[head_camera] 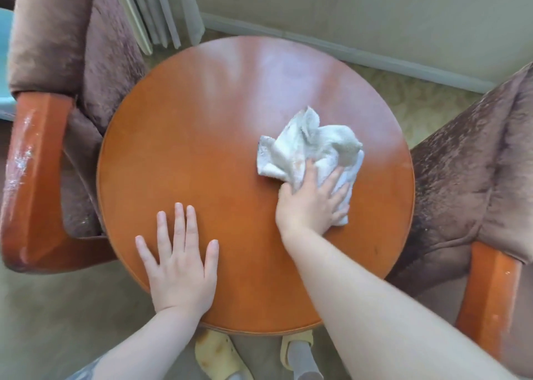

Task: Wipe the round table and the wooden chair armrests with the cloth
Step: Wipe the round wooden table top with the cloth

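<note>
A round orange-brown wooden table (202, 137) fills the middle of the view. A crumpled white cloth (311, 146) lies on its right half. My right hand (311, 204) presses down on the near part of the cloth, fingers spread over it. My left hand (180, 264) rests flat on the table's near left part, fingers apart, holding nothing. A wooden armrest (31, 178) with whitish smears belongs to the chair on the left. Another wooden armrest (487, 302) shows at the lower right.
Two brown plush armchairs (473, 178) flank the table, both close to its rim. A wall with a skirting board (346, 51) runs behind, with curtain folds (155, 13) at the back left. My feet in yellow slippers (219, 356) stand on the carpet under the near edge.
</note>
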